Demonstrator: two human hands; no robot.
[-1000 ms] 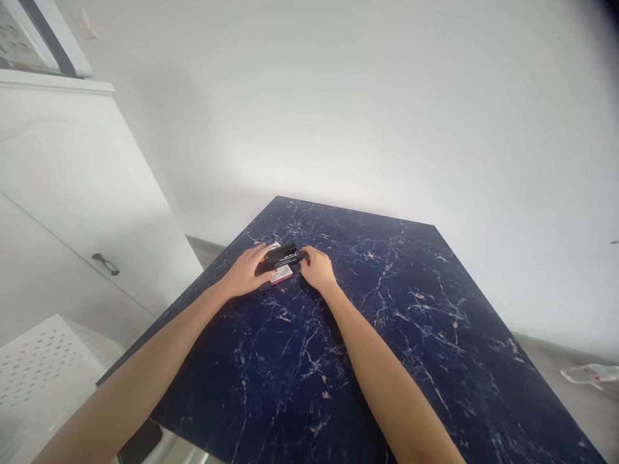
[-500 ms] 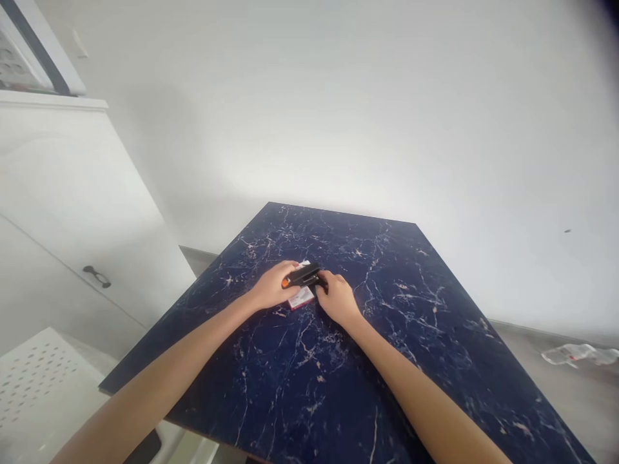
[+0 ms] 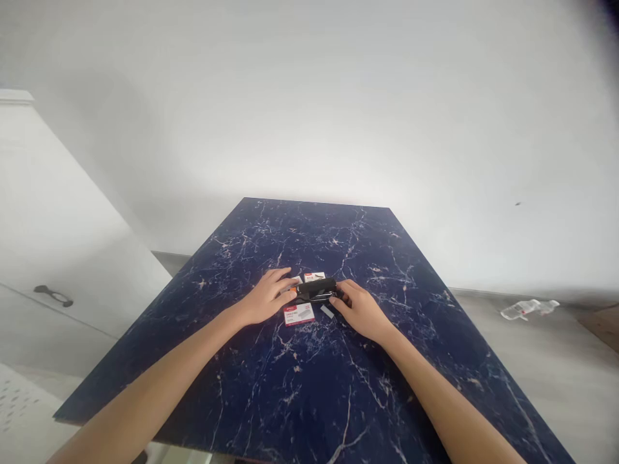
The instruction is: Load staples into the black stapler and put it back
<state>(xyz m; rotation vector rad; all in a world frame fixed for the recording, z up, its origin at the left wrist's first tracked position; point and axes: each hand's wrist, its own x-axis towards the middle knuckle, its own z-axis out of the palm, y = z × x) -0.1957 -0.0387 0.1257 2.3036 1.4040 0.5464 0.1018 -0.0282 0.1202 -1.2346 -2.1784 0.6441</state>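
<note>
A black stapler [image 3: 316, 289] with an orange end lies nearly crosswise between my two hands, a silver strip showing along its side. My left hand [image 3: 264, 298] has thumb and a finger at the orange end, its other fingers stretched forward. Round the stapler's right end curl the thumb and fingers of my right hand [image 3: 360, 309]. Just below the stapler is a small white and red box [image 3: 299, 314] with a picture printed on it. Another white and red box [image 3: 314, 277] shows behind the stapler, partly covered. A small grey strip, perhaps staples [image 3: 327, 311], lies near my right thumb.
Everything rests on a dark blue marbled table [image 3: 300, 399] against a white wall [image 3: 314, 96]. To the left stands a white cabinet [image 3: 58, 212] with a dark handle. Crumpled clear plastic [image 3: 529, 309] lies on the floor at right.
The view has swung to the right. The stapler has turned more level, and my hands are further apart. The boxes and the grey strip are now more exposed.
</note>
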